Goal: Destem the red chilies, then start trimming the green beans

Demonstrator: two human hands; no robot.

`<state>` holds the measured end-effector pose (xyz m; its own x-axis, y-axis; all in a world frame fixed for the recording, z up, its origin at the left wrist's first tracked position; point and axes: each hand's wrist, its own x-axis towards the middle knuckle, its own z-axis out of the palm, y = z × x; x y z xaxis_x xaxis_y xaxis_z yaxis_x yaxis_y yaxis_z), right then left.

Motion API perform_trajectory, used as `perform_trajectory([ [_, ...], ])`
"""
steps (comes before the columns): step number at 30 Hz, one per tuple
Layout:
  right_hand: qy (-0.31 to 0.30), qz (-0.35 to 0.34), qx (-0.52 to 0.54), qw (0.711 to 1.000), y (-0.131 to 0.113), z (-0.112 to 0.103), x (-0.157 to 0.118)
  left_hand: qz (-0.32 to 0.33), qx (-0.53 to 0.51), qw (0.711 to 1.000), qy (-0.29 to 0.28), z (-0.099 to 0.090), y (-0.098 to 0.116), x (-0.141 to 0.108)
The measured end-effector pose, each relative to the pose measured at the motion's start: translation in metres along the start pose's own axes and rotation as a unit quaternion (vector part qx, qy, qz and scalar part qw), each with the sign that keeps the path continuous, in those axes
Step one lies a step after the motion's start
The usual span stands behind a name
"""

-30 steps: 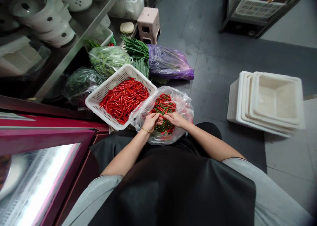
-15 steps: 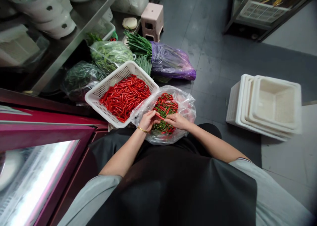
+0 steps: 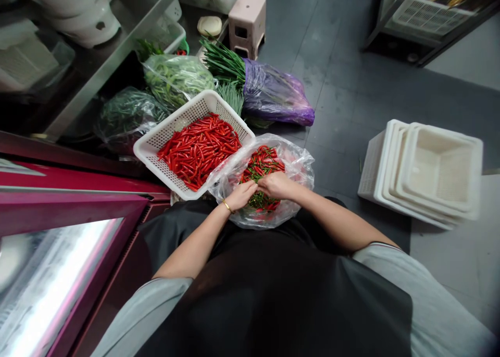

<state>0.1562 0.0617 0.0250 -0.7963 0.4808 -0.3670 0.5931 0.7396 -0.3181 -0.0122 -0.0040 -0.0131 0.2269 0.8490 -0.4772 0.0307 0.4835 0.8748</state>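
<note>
A clear plastic bag (image 3: 300,161) lies open at my lap, holding red chilies with green stems (image 3: 267,161). Over it my left hand (image 3: 242,194), with a gold bracelet at the wrist, is closed in a pinch. My right hand (image 3: 275,185) is closed too, its fingertips meeting those of the left. Whatever lies between the fingers is too hidden to name. Touching the bag on the left is a white perforated basket (image 3: 150,147), which holds a heap of red chilies without visible stems (image 3: 201,148).
Beyond the basket lie bagged greens (image 3: 179,78), dark leafy greens (image 3: 130,112) and green stalks in a purple wrap (image 3: 277,94). A pink stool (image 3: 248,18) stands behind them. Stacked white baskets (image 3: 441,164) are at the right; a metal shelf (image 3: 117,60) runs along the left.
My hands have come together at the fingertips, and the red chili seen between them before is now hidden. The view has shifted slightly.
</note>
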Motion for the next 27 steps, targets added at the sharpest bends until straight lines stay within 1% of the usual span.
perform_trajectory([
  [2, -0.015, 0.081, -0.045, 0.996, 0.002, 0.010, -0.001, -0.057, -0.059, 0.995, 0.051, -0.002, -0.002, 0.001],
  [3, -0.038, 0.102, -0.056, 0.993, 0.006, 0.013, 0.000, -0.076, -0.104, 0.989, 0.072, -0.004, -0.003, 0.001],
  [5, -0.076, 0.133, -0.050, 0.987, 0.018, 0.014, 0.012, -0.080, -0.178, 0.977, 0.089, -0.008, -0.005, 0.003],
  [6, -0.069, 0.156, -0.039, 0.985, 0.025, 0.012, 0.022, -0.075, -0.192, 0.975, 0.080, -0.010, -0.006, 0.004],
  [9, 0.006, 0.257, 0.002, 0.966, 0.045, 0.007, 0.059, -0.080, -0.175, 0.981, 0.031, -0.012, -0.008, 0.009],
  [10, 0.022, 0.281, 0.016, 0.959, 0.050, 0.008, 0.069, -0.083, -0.163, 0.983, 0.023, -0.012, -0.008, 0.010],
  [11, 0.029, 0.291, 0.026, 0.956, 0.053, 0.010, 0.076, -0.077, -0.143, 0.986, 0.029, -0.013, -0.009, 0.012],
  [12, 0.026, 0.292, 0.033, 0.956, 0.054, 0.013, 0.079, -0.060, -0.109, 0.991, 0.047, -0.013, -0.009, 0.013],
  [13, 0.023, 0.283, 0.036, 0.958, 0.054, 0.017, 0.078, -0.028, -0.055, 0.996, 0.071, -0.013, -0.008, 0.015],
  [14, 0.024, 0.265, 0.032, 0.963, 0.053, 0.022, 0.072, 0.013, 0.020, 0.995, 0.096, -0.014, -0.008, 0.017],
  [15, 0.027, 0.242, 0.022, 0.970, 0.050, 0.026, 0.064, 0.061, 0.110, 0.986, 0.113, -0.013, -0.008, 0.019],
  [16, 0.028, 0.214, 0.009, 0.976, 0.048, 0.030, 0.053, 0.109, 0.203, 0.966, 0.117, -0.013, -0.008, 0.022],
  [17, 0.026, 0.185, -0.003, 0.982, 0.044, 0.033, 0.041, 0.148, 0.290, 0.939, 0.107, -0.011, -0.009, 0.025],
  [19, 0.022, 0.132, -0.015, 0.991, 0.037, 0.035, 0.019, 0.188, 0.412, 0.889, 0.065, -0.007, -0.012, 0.033],
  [20, 0.020, 0.107, -0.009, 0.994, 0.034, 0.035, 0.010, 0.195, 0.445, 0.873, 0.046, -0.005, -0.014, 0.037],
  [21, 0.015, 0.077, 0.012, 0.997, 0.032, 0.035, 0.004, 0.201, 0.464, 0.862, 0.029, -0.003, -0.016, 0.041],
  [23, 0.010, 0.004, 0.093, 0.996, 0.028, 0.035, -0.003, 0.225, 0.464, 0.857, 0.004, -0.003, -0.018, 0.043],
  [25, 0.026, -0.051, 0.205, 0.977, 0.027, 0.037, -0.005, 0.259, 0.429, 0.865, -0.011, -0.006, -0.018, 0.040],
  [27, 0.056, -0.068, 0.301, 0.950, 0.027, 0.041, -0.006, 0.273, 0.385, 0.882, -0.008, -0.013, -0.017, 0.032],
])
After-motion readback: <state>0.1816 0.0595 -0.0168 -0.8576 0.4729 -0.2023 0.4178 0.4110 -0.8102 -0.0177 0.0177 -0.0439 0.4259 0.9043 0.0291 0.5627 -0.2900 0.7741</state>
